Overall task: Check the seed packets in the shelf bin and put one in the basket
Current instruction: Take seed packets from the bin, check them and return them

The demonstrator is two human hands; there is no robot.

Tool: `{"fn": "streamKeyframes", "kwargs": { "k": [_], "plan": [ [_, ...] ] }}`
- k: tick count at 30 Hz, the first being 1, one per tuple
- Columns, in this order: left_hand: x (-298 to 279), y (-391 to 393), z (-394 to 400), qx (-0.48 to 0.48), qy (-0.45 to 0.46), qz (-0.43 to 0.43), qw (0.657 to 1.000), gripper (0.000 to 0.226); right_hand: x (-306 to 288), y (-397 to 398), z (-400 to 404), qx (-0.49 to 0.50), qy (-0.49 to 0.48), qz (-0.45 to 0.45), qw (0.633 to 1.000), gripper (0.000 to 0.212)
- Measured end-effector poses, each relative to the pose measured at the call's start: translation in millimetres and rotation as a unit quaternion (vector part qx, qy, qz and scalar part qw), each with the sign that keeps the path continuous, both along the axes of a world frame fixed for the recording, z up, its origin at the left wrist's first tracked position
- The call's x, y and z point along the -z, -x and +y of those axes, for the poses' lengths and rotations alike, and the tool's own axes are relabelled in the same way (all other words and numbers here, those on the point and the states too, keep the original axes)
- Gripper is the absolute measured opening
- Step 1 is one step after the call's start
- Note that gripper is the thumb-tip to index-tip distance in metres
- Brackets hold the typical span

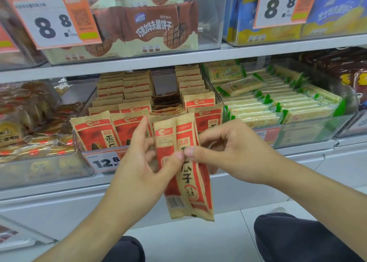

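- Head view, centre of frame: two red-and-tan paper seed packets (185,168) are held upright side by side in front of the shelf, clear of the bin, their lower ends hanging free below the shelf edge.
- Left hand (151,162), centre-left: thumb and curled fingers pinch the left packet at mid-height; the index finger points up beside the packets.
- Right hand (228,152), centre-right: thumb presses the face of the right packet, the thumb tip touching the left thumb tip; remaining fingers are curled behind. Both hands pinch the packets.
- Clear plastic shelf bin (79,142), middle shelf, centre-left: rows of matching packets stand upright inside, front to back. A white price tag reading 12.8 (105,162) hangs at its front edge.
- Neighbouring stock: green-and-cream wrapped biscuit packs (278,102) in the bin to the right; brown chocolate biscuit packs (151,29) on the upper shelf.
- Basket: not in view; its position cannot be stated.
- Step in hand, by judgement: the checking stage, with the two packets being compared or separated.
- Next move, by judgement: keep one packet, return the other upright to the bin, then locate the basket outside this frame and lower the chosen packet into it.
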State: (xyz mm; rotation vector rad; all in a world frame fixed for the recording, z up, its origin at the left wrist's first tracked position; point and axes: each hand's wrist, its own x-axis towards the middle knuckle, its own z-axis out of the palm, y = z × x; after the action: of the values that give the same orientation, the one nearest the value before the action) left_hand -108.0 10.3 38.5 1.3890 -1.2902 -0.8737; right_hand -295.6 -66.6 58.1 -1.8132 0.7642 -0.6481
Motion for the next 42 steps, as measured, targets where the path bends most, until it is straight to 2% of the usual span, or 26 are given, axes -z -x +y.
{"fn": "streamKeyframes", "kwargs": {
  "k": [4,7,9,13,16,28,34,36,38,41,42],
  "plan": [
    [4,0,2,0.044,-0.026,-0.047,0.998,0.122,-5,3,-6,0.095,0.006,-0.014,0.995,0.014],
    [7,1,3,0.081,-0.025,-0.056,0.995,0.111,-6,4,-8,0.130,-0.028,-0.041,0.990,0.020],
    [8,1,2,0.093,-0.012,-0.068,0.993,0.101,-6,4,-7,0.126,-0.035,-0.046,0.990,0.023],
    [10,-2,1,0.095,-0.004,-0.090,0.991,0.103,-8,6,-4,0.082,-0.054,-0.061,0.993,0.035],
    [11,-3,0,0.096,-0.004,-0.106,0.990,0.100,-9,7,-4,0.074,-0.046,-0.055,0.995,0.035],
    [12,-6,-2,0.146,-0.026,-0.067,0.987,0.095,-13,6,0,0.074,-0.044,-0.042,0.995,0.028],
    [6,-4,7,0.244,-0.025,0.014,0.969,0.091,-13,3,5,0.085,-0.026,-0.037,0.995,0.042],
    [2,-1,7,0.253,-0.022,-0.006,0.967,0.094,-12,2,8,0.073,-0.023,-0.037,0.996,0.044],
    [1,2,7,0.252,-0.021,-0.062,0.965,0.085,-9,0,10,0.058,-0.017,-0.026,0.998,0.047],
    [4,7,6,0.221,-0.033,-0.122,0.967,0.049,-6,-1,14,0.039,-0.009,-0.004,0.999,0.055],
    [6,6,6,0.209,-0.035,-0.137,0.968,0.050,-7,-1,14,0.036,-0.007,-0.005,0.999,0.056]
  ]
}}
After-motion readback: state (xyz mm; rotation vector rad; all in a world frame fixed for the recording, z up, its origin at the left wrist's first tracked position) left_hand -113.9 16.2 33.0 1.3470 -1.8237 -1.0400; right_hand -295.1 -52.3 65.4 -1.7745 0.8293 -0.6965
